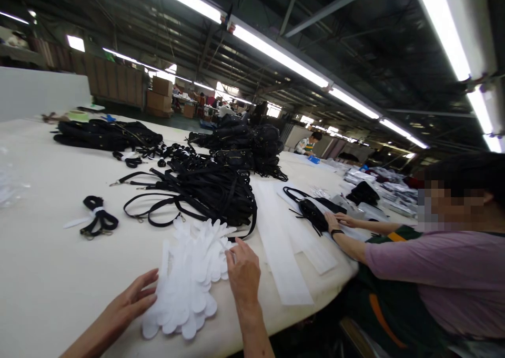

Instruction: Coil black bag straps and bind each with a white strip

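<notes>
Both hands are working at a pile of white scallop-ended strips (191,287), which is lying between them on the pale table (39,274). The left hand (136,299) is standing open at the pile's left edge, its fingers parting and curving loosely, fingertips reaching the strips. The right hand (243,268) is bending over the pile's upper right edge, fingers meeting the strips; from where I am standing I cannot tell whether it is pinching one or only resting on them. The strips are fanning out in overlapping layers, their rounded ends spreading toward the near side.

Beyond the grip, a heap of black straps (215,192) is lying just behind the pile, loose loops trailing leftward. Above the left hand, a tied black strap bundle (98,218) is resting on the table, white banding circling its middle. To the right of the right hand, long white sheets (278,247) are lying flat. Further right, a person in a mauve top (418,274) is placing both hands at a black bag (311,213).
</notes>
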### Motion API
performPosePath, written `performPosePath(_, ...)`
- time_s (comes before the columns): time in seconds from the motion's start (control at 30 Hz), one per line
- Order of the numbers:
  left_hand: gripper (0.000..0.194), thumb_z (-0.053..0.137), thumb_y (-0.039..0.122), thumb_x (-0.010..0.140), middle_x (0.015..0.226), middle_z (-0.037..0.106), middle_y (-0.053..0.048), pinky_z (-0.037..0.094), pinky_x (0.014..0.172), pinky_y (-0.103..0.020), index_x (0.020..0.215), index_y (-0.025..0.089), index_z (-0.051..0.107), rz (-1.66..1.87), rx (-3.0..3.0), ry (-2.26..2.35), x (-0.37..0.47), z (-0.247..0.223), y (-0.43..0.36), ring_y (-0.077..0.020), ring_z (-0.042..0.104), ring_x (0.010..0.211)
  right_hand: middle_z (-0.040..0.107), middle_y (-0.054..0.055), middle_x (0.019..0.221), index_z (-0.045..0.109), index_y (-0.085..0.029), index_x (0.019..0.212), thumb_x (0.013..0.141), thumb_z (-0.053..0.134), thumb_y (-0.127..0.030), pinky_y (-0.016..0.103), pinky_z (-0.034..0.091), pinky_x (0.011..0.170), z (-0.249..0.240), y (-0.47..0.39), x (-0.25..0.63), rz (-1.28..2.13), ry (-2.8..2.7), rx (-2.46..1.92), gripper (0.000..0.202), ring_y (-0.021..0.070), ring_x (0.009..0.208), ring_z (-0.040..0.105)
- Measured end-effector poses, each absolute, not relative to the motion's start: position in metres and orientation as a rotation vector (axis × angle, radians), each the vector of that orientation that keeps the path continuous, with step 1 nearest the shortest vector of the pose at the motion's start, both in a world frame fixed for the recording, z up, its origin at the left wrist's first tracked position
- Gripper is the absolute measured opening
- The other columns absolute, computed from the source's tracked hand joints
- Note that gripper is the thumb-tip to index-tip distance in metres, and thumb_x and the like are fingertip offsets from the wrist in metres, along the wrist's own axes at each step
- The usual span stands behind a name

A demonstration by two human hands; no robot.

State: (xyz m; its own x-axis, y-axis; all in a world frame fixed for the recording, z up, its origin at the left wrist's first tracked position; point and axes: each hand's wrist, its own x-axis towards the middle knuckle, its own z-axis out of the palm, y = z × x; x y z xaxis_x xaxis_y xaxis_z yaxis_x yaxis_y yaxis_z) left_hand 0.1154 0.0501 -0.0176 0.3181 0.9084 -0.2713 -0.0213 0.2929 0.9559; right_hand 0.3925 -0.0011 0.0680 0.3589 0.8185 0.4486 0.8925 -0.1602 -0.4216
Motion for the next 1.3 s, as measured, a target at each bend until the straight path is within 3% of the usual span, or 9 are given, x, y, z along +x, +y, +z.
performPosePath(0.1, 0.094, 0.079, 0.066, 0.058, 0.139, 0.062, -0.018, 0.047, 0.107, -0.052, 0.136, 0.02, 0.055, 0.782, 1.041, 1.108, 0.119, -0.009, 0.049, -0.0427, 0.052, 0.132, 0.069, 0.007, 0.126, 0.072, -0.024, 0.088, 0.083, 0.07, -0.026, 0.045, 0.043, 0.104, 0.07, -0.009, 0.393, -0.054, -1.647, -1.951, 0.006, 0.0284, 0.119, 0.061)
performPosePath(0.23, 0.096, 0.079, 0.066, 0.057, 0.14, 0.061, -0.018, 0.042, 0.111, -0.056, 0.138, 0.023, 0.054, 0.763, 0.967, 1.112, 0.13, -0.005, 0.047, -0.0435, 0.046, 0.136, 0.065, 0.01, 0.133, 0.07, -0.022, 0.112, 0.09, 0.061, -0.037, 0.042, 0.044, 0.107, 0.051, -0.008, 0.401, 0.091, -1.497, -1.94, 0.028, 0.0266, 0.125, 0.059)
performPosePath(0.4, 0.1, 0.083, 0.063, 0.055, 0.145, 0.056, -0.019, 0.036, 0.116, -0.055, 0.139, 0.019, 0.053, 0.784, 0.987, 0.978, 0.153, -0.023, 0.041, -0.0441, 0.041, 0.14, 0.064, 0.016, 0.132, 0.06, -0.014, 0.131, 0.089, 0.061, -0.036, 0.047, 0.045, 0.107, 0.021, 0.0, 0.391, 0.183, -1.404, -2.09, 0.048, 0.0315, 0.125, 0.059)
performPosePath(0.57, 0.102, 0.088, 0.055, 0.053, 0.152, 0.047, -0.021, 0.035, 0.117, -0.051, 0.138, 0.013, 0.051, 0.734, 0.995, 0.87, 0.151, -0.055, 0.04, -0.0415, 0.04, 0.141, 0.057, 0.013, 0.142, 0.062, -0.021, 0.131, 0.083, 0.067, -0.031, 0.05, 0.038, 0.113, 0.009, 0.003, 0.341, 0.208, -1.6, -2.025, 0.049, 0.0338, 0.136, 0.048)
performPosePath(0.83, 0.085, 0.082, 0.06, 0.058, 0.141, 0.062, -0.008, 0.042, 0.112, -0.056, 0.133, 0.029, 0.055, 0.881, 0.825, 1.026, 0.096, -0.065, 0.003, -0.0428, 0.049, 0.134, 0.051, 0.007, 0.148, 0.059, -0.029, 0.134, 0.082, 0.07, -0.044, 0.048, 0.037, 0.114, -0.003, 0.008, 0.308, 0.299, -1.888, -1.735, 0.055, 0.0314, 0.138, 0.044)
performPosePath(1.0, 0.105, 0.081, 0.07, 0.049, 0.14, 0.063, -0.008, 0.051, 0.106, -0.047, 0.139, 0.027, 0.049, 0.798, 0.735, 1.102, 0.101, -0.042, 0.005, -0.0406, 0.047, 0.137, 0.055, 0.007, 0.145, 0.063, -0.03, 0.128, 0.08, 0.071, -0.047, 0.051, 0.038, 0.111, -0.002, 0.011, 0.308, 0.287, -1.895, -1.791, 0.052, 0.0332, 0.136, 0.047)
performPosePath(1.13, 0.112, 0.084, 0.069, 0.044, 0.148, 0.054, -0.016, 0.047, 0.108, -0.047, 0.138, 0.019, 0.051, 0.75, 0.769, 1.021, 0.137, -0.017, 0.023, -0.0413, 0.041, 0.14, 0.06, 0.01, 0.139, 0.068, -0.027, 0.122, 0.076, 0.076, -0.038, 0.055, 0.039, 0.109, 0.013, 0.007, 0.338, 0.213, -1.773, -1.975, 0.048, 0.0366, 0.131, 0.051)
performPosePath(1.3, 0.087, 0.079, 0.063, 0.057, 0.148, 0.054, -0.014, 0.046, 0.106, -0.051, 0.132, 0.023, 0.06, 0.569, 0.994, 0.853, 0.163, 0.002, 0.043, -0.0392, 0.048, 0.136, 0.054, 0.012, 0.145, 0.068, -0.024, 0.121, 0.081, 0.068, -0.024, 0.057, 0.038, 0.109, 0.044, -0.008, 0.37, 0.023, -1.625, -2.095, 0.04, 0.0374, 0.135, 0.047)
